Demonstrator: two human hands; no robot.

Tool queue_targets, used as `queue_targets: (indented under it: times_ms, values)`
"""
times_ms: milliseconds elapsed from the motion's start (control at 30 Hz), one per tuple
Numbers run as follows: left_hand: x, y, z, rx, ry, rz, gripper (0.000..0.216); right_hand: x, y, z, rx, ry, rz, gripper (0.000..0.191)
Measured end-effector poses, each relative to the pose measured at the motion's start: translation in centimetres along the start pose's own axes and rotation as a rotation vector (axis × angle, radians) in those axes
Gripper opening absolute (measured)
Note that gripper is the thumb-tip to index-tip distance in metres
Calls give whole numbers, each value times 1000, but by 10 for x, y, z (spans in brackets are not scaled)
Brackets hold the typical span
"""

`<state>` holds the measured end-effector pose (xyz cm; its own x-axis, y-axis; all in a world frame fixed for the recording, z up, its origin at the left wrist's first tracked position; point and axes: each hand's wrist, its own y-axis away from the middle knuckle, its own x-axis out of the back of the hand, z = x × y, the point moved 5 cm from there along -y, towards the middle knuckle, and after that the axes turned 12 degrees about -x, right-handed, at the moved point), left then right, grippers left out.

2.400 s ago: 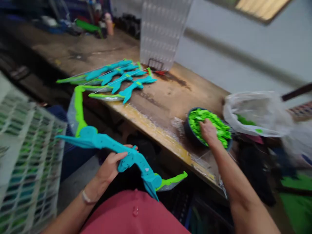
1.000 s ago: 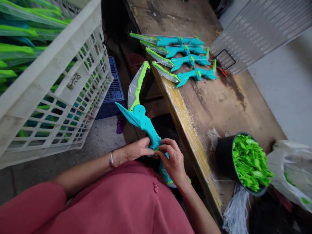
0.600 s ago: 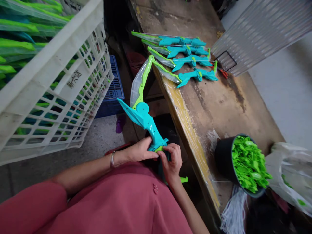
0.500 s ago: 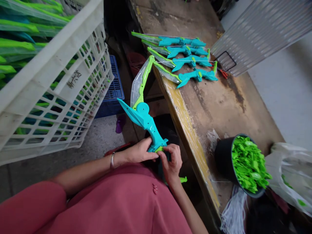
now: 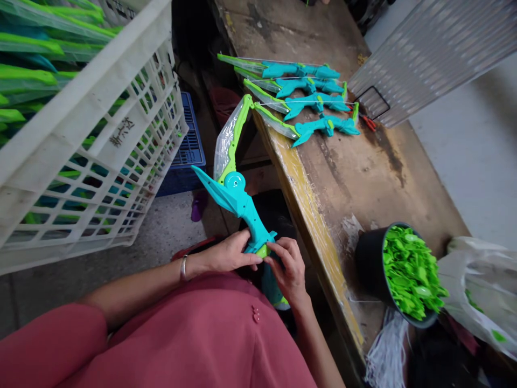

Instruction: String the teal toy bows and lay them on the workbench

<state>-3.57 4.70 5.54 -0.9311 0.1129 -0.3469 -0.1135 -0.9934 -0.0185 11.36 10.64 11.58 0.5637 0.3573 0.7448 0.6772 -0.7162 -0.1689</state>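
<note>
A turquoise toy bow [image 5: 238, 202] with a green and clear limb [image 5: 231, 140] is held in front of my body, its upper limb pointing away from me. My left hand [image 5: 230, 252] is closed around the bow's middle, thumb toward the green piece. With bent fingers, my right hand [image 5: 290, 265] presses on a small green plastic piece [image 5: 263, 251] at the bow's middle. The bow's lower part [image 5: 271, 285] shows below my hands, partly hidden by my right hand and clothing.
Several strung toy bows [image 5: 323, 126] lie in a row on the wooden table [image 5: 355, 178] ahead. A black bucket [image 5: 369, 264] of green pieces stands at right, beside white strings [image 5: 388, 345] and a plastic bag [image 5: 476, 285]. At left is a white crate [image 5: 137, 134] of bows.
The bow has tilted slightly, its upper end shifting a little left. Its lower part now shows more beneath my right hand. Both hands keep their hold at the bow's middle.
</note>
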Motion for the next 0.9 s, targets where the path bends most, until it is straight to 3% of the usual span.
queue_targets:
  times_ms: [133,233,300,400,533,700,900]
  values:
    - [0,-1,4,-30,-21,17,30,1,2,-1,-6,1,54,29]
    - [1,-2,5,-15,-50,18,29,2,0,2,-118,-41,34,26]
    - [2,-2,6,11,-77,19,30,3,-8,7,-228,-123,-39,37]
    - [3,-1,8,45,-125,31,33,-1,-25,17,-379,-264,-271,58]
    - [4,3,5,124,-180,63,31,-13,-37,29,-597,-523,-561,58]
    - [10,11,-2,133,-225,139,24,-24,-36,30,-728,-782,-637,57]
    - [10,12,-1,150,-247,113,32,-32,-34,27,-747,-909,-653,59]
